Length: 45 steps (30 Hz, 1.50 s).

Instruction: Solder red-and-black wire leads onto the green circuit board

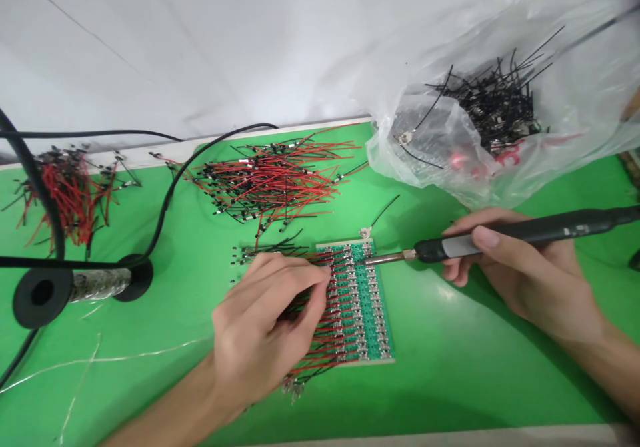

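A green circuit board (pixel 367 314) lies on the green mat, with rows of red and black wires (pixel 320 337) joined along its left side. My left hand (pixel 267 324) rests over those wires, fingers curled and pressed on them at the board's left edge. My right hand (pixel 505 267) grips a black soldering iron (pixel 530 234) like a pen. Its metal tip (pixel 373 259) touches the board's top row, close to my left fingertips.
A loose heap of red and black wires (pixel 275 177) lies behind the board, another pile (pixel 65 190) at far left. A clear plastic bag of black wires (pixel 495 110) sits back right. A solder spool (pixel 75 287) and black cables (pixel 165 200) occupy the left; thin solder wire (pixel 100 359) trails forward.
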Each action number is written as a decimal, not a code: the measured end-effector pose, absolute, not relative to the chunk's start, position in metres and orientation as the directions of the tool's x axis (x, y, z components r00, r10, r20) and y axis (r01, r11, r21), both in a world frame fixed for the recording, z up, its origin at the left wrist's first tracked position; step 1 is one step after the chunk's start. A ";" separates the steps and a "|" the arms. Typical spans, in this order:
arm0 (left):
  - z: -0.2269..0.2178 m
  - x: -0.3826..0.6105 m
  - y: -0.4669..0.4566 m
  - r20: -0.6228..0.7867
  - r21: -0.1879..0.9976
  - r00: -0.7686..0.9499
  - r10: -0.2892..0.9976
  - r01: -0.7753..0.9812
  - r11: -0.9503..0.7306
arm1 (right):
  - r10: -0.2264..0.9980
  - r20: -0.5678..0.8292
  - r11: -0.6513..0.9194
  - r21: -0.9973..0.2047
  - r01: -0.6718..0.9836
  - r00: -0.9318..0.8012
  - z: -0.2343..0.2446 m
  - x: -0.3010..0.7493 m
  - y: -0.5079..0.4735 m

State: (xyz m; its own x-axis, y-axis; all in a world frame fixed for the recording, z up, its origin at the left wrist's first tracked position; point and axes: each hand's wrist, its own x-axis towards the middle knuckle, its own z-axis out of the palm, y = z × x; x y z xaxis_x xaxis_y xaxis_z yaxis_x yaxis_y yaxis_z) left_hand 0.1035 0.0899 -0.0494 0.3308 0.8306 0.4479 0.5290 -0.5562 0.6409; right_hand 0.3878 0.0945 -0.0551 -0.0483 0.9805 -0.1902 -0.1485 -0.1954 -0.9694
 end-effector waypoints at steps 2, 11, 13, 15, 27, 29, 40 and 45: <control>-0.049 0.104 0.090 0.448 0.641 0.328 0.832 0.530 -0.555 | 0.980 -0.196 -0.200 -0.967 -0.156 -0.044 -0.055 0.387 0.095; -0.047 0.105 0.088 0.436 0.628 0.328 0.838 0.556 -0.544 | 0.980 -0.196 -0.201 -0.968 -0.153 -0.047 -0.055 0.387 0.095; -0.049 0.104 0.089 0.450 0.634 0.329 0.830 0.537 -0.557 | 0.980 -0.195 -0.200 -0.968 -0.155 -0.049 -0.055 0.387 0.095; -0.050 0.104 0.090 0.454 0.638 0.327 0.829 0.530 -0.559 | 0.979 -0.197 -0.202 -0.967 -0.154 -0.051 -0.055 0.388 0.095; -0.050 0.101 0.091 0.446 0.639 0.347 0.825 0.522 -0.565 | 0.976 -0.204 -0.214 -0.965 -0.152 -0.074 -0.056 0.390 0.094; -0.049 0.101 0.092 0.439 0.641 0.355 0.825 0.520 -0.564 | 0.975 -0.211 -0.220 -0.963 -0.155 -0.077 -0.056 0.390 0.094; -0.044 0.101 0.093 0.390 0.613 0.408 0.826 0.555 -0.563 | 0.977 -0.203 -0.211 -0.965 -0.157 -0.066 -0.054 0.388 0.095; -0.043 0.102 0.095 0.393 0.612 0.401 0.827 0.557 -0.561 | 0.978 -0.197 -0.205 -0.965 -0.163 -0.063 -0.054 0.388 0.095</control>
